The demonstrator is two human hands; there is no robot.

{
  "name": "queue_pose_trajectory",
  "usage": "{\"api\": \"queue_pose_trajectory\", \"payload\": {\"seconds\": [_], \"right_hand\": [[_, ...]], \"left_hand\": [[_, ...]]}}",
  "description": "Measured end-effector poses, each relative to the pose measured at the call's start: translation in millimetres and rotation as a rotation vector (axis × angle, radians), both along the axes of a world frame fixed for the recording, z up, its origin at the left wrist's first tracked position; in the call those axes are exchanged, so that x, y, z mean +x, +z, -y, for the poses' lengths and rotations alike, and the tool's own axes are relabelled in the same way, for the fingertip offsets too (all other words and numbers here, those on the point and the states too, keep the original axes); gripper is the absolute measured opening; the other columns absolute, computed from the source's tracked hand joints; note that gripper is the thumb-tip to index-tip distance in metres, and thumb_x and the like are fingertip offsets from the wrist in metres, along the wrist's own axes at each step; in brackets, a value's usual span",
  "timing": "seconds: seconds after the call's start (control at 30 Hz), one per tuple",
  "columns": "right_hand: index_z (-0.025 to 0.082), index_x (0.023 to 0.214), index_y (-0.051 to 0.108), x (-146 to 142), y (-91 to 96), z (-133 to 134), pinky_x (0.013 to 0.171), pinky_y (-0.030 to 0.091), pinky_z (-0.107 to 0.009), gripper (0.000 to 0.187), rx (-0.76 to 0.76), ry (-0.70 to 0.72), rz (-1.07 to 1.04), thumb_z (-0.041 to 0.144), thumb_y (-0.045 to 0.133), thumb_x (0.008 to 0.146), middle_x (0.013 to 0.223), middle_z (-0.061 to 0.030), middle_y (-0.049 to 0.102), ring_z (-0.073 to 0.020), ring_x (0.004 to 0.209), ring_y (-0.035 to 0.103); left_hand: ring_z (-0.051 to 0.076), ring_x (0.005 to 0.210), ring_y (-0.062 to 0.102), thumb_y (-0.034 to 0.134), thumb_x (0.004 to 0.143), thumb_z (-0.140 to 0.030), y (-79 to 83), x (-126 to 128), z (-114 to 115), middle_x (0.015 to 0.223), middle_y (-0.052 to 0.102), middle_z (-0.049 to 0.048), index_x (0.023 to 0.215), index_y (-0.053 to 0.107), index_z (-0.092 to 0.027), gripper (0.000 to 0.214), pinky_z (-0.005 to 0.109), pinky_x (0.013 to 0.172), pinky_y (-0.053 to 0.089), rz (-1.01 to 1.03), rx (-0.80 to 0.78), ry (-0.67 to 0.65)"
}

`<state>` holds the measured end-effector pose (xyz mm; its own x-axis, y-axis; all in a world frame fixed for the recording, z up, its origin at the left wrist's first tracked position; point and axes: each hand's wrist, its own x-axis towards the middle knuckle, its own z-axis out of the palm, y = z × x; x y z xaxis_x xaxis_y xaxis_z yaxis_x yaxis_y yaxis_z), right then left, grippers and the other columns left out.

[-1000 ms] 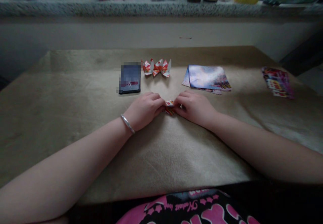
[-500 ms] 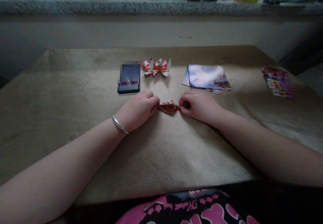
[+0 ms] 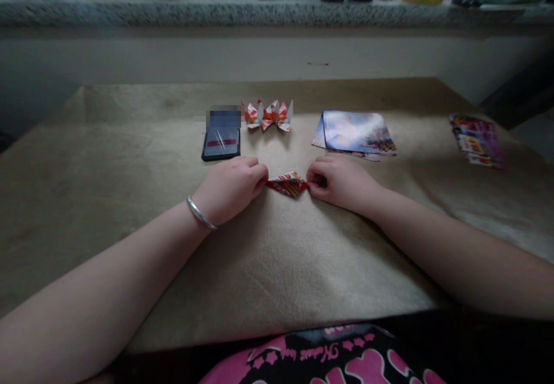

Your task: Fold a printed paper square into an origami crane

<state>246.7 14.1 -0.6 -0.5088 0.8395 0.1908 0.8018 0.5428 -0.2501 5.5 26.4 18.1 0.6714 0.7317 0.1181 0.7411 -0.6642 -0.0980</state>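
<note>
A small folded paper piece, red and white with printed letters, lies between my hands over the table's middle. My left hand, with a silver bangle at its wrist, pinches the paper's left tip. On the other side my right hand has thumb and forefinger closed on its right tip. Just behind them stand several red-and-white folded paper cranes in a row. The exact fingertip contact on the left is hidden by the fingers.
Left of the cranes lies a dark phone. A stack of picture sheets is behind my right hand, and colourful wrappers lie far right. Beyond the gold-brown table cover runs a stone sill with bottles and small items.
My left hand has shifted slightly left, and more of the folded paper's left tip shows. My right hand has stayed in place.
</note>
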Motion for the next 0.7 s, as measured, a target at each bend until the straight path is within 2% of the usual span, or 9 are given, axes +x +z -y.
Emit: {"api": "queue_pose_trajectory", "payload": {"seconds": [0.33,0.47,0.53,0.6,0.7], "right_hand": [[0.019,0.078,0.059,-3,0.7,1,0.066,0.036,-0.029,0.005,0.032,0.051,0.004,0.022,0.055,0.080,0.081,-0.0058,0.061,-0.0188,0.077,0.052],[0.018,0.078,0.059,-2,-1.7,0,0.067,0.038,-0.029,0.007,0.025,0.056,-0.039,0.024,0.055,0.081,0.081,-0.0055,0.059,-0.0178,0.076,0.052],[0.018,0.077,0.059,-2,-2.8,-1,0.067,0.038,-0.028,0.007,0.023,0.058,-0.071,0.023,0.055,0.081,0.080,-0.0051,0.058,-0.0173,0.075,0.052],[0.019,0.077,0.057,-2,-3.1,-1,0.067,0.040,-0.028,0.004,0.018,0.059,-0.129,0.021,0.055,0.080,0.081,-0.0048,0.058,-0.0165,0.074,0.053],[0.020,0.079,0.053,-1,-2.3,-1,0.070,0.043,-0.029,0.004,0.028,0.097,-0.253,0.017,0.055,0.077,0.086,-0.0058,0.061,-0.0173,0.078,0.056]], "left_hand": [[0.016,0.071,0.054,0.050,0.089,-0.030,-9.6,0,-1,0.081,0.061,0.0062,0.080,0.065,-0.015,0.023,0.026,0.062,0.042,0.132,0.048,-0.085],[0.018,0.084,0.057,0.050,0.089,-0.024,-13.6,-3,-4,0.094,0.063,0.0081,0.089,0.067,-0.015,0.019,0.029,0.076,0.047,0.248,0.017,-0.148],[0.020,0.088,0.057,0.049,0.089,-0.022,-15.3,-3,-7,0.093,0.064,0.0079,0.090,0.066,-0.014,0.019,0.031,0.081,0.048,0.267,-0.012,-0.180],[0.020,0.087,0.057,0.049,0.089,-0.023,-16.7,-3,-8,0.089,0.066,0.0071,0.089,0.066,-0.014,0.019,0.032,0.081,0.048,0.295,-0.055,-0.172],[0.019,0.085,0.058,0.051,0.087,-0.023,-17.5,-3,-8,0.085,0.066,0.0055,0.093,0.064,-0.015,0.016,0.030,0.077,0.048,0.399,-0.138,-0.090]]}}
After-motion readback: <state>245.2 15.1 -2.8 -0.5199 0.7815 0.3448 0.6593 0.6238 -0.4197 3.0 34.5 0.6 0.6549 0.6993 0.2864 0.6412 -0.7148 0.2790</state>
